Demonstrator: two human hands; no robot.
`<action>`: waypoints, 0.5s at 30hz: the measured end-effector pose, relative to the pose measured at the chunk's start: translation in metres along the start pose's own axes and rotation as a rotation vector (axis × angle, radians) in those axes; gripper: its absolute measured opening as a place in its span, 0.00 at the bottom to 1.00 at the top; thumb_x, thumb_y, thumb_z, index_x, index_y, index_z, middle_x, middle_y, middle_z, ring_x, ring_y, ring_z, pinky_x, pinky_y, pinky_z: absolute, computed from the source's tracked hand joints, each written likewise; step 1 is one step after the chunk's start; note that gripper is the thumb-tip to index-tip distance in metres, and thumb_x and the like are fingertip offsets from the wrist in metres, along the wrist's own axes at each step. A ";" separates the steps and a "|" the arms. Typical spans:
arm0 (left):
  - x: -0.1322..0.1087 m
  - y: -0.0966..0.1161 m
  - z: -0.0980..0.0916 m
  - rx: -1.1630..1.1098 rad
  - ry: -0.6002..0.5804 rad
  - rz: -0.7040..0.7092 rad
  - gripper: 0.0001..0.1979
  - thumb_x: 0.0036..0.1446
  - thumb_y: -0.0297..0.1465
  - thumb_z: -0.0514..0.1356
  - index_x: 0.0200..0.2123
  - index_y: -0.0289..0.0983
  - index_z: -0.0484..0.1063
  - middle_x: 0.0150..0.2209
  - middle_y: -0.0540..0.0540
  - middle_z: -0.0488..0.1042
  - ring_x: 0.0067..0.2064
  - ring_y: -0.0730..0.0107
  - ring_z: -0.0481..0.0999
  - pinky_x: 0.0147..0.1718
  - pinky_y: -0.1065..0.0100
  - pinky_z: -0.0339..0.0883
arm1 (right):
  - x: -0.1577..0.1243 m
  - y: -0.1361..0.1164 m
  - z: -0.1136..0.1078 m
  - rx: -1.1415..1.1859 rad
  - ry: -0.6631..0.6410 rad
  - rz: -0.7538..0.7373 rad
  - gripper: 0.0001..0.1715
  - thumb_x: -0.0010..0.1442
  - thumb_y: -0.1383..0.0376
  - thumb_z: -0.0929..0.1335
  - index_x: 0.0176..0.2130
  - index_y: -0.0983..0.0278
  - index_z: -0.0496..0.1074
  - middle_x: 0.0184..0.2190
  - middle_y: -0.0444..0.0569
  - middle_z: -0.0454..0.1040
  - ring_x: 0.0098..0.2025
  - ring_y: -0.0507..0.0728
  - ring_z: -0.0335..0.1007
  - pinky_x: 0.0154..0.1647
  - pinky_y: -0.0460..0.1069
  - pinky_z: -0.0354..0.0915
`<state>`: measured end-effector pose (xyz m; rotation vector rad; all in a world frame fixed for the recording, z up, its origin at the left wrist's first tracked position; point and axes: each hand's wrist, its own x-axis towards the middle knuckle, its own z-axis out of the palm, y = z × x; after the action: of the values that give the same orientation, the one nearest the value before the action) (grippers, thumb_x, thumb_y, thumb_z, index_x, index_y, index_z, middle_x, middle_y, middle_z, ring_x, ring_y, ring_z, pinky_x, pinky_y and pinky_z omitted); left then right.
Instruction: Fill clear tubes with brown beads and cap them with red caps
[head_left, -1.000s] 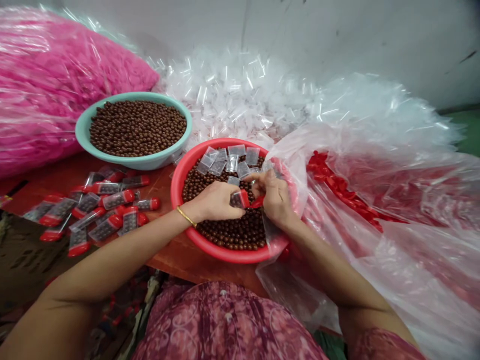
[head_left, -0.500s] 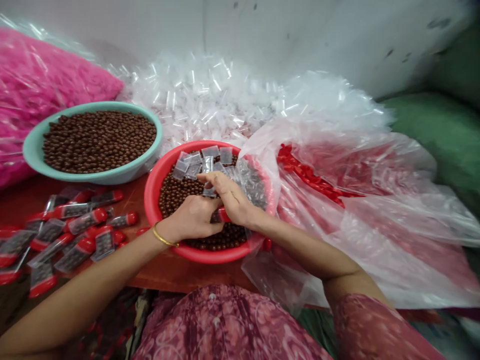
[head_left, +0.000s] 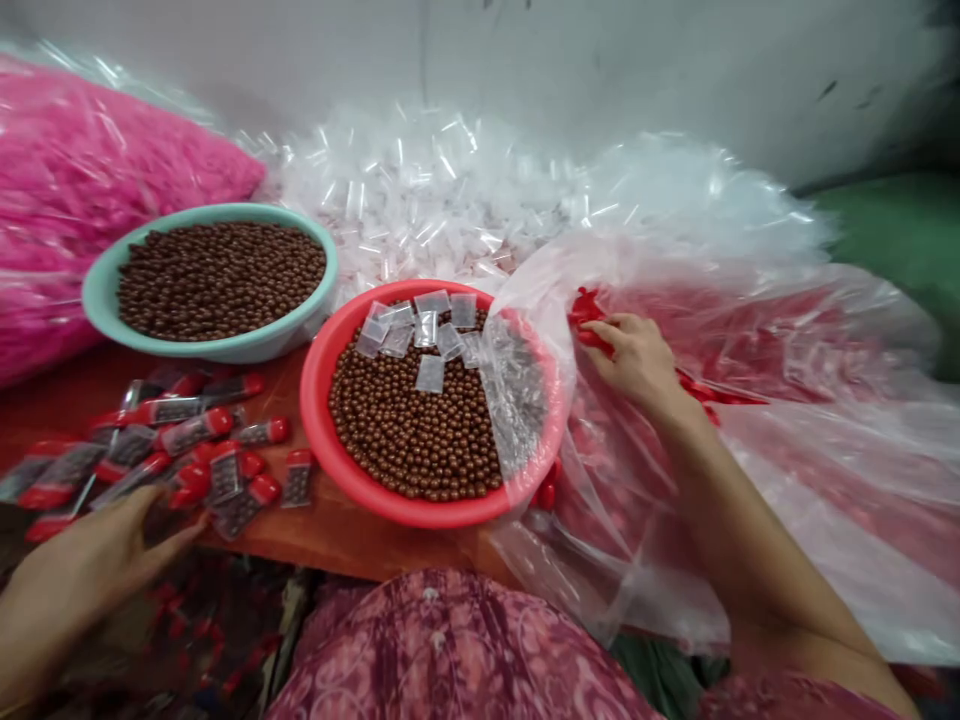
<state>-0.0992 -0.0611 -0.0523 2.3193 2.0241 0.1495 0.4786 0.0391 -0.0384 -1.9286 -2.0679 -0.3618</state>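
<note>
My left hand (head_left: 105, 570) is over the table's front left edge, thumb and fingers apart, holding nothing. It is beside a pile of small clear containers (head_left: 180, 410) with red caps and dark balls inside. My right hand (head_left: 637, 365) reaches into the mouth of a clear plastic bag (head_left: 750, 480). Its thumb and fingers close on a red plastic cap (head_left: 589, 305) there. Between the hands stands a red basin (head_left: 319, 430) of shiny brown balls (head_left: 405, 420). Several empty clear containers (head_left: 430, 374) lie on the balls.
A pale green basin (head_left: 101, 300) of brown balls stands at the back left. Behind are a pink-filled bag (head_left: 127, 150) and a heap of clear containers (head_left: 450, 210). The bag's plastic overlaps the red basin's right side. The wall (head_left: 600, 80) closes off the back.
Both hands have left the red basin, where they were together around a red-capped container. The left moved to the pile at left, the right to the red caps in the bag.
</note>
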 end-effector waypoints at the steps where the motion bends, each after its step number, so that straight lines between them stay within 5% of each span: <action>1: 0.001 0.006 -0.007 0.038 0.024 0.026 0.13 0.56 0.42 0.53 0.34 0.41 0.71 0.32 0.47 0.78 0.32 0.57 0.78 0.29 0.64 0.68 | 0.000 -0.003 0.003 -0.004 0.034 -0.008 0.19 0.59 0.58 0.62 0.42 0.63 0.77 0.44 0.58 0.74 0.44 0.64 0.66 0.43 0.57 0.61; 4: 0.023 0.050 -0.033 0.081 0.204 0.181 0.15 0.61 0.38 0.49 0.43 0.37 0.70 0.42 0.40 0.77 0.40 0.58 0.76 0.38 0.62 0.68 | 0.002 -0.019 0.005 0.031 0.145 -0.016 0.18 0.58 0.56 0.64 0.40 0.64 0.76 0.41 0.58 0.75 0.44 0.65 0.67 0.46 0.59 0.59; 6: 0.050 0.090 -0.042 0.043 0.324 0.348 0.12 0.63 0.34 0.50 0.42 0.37 0.70 0.38 0.43 0.77 0.39 0.62 0.75 0.39 0.65 0.67 | 0.003 -0.036 0.001 0.138 0.202 -0.006 0.19 0.58 0.55 0.63 0.40 0.65 0.75 0.36 0.56 0.76 0.40 0.62 0.69 0.45 0.58 0.60; 11: 0.135 0.180 -0.019 0.152 0.160 0.877 0.15 0.62 0.24 0.48 0.44 0.37 0.72 0.41 0.44 0.75 0.38 0.66 0.73 0.35 0.67 0.64 | 0.000 -0.097 -0.014 0.645 0.088 0.004 0.19 0.63 0.53 0.60 0.44 0.62 0.69 0.27 0.45 0.71 0.26 0.52 0.65 0.30 0.48 0.61; 15: 0.181 0.212 0.005 0.258 0.023 1.044 0.15 0.62 0.24 0.49 0.47 0.36 0.70 0.42 0.41 0.74 0.37 0.66 0.72 0.32 0.67 0.62 | -0.003 -0.139 -0.011 1.055 -0.103 0.002 0.20 0.64 0.51 0.58 0.43 0.62 0.68 0.22 0.41 0.63 0.22 0.50 0.58 0.25 0.46 0.57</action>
<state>0.1346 0.0897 -0.0284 3.2722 0.6582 -0.0536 0.3404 0.0223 -0.0270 -1.2781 -1.7216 0.7144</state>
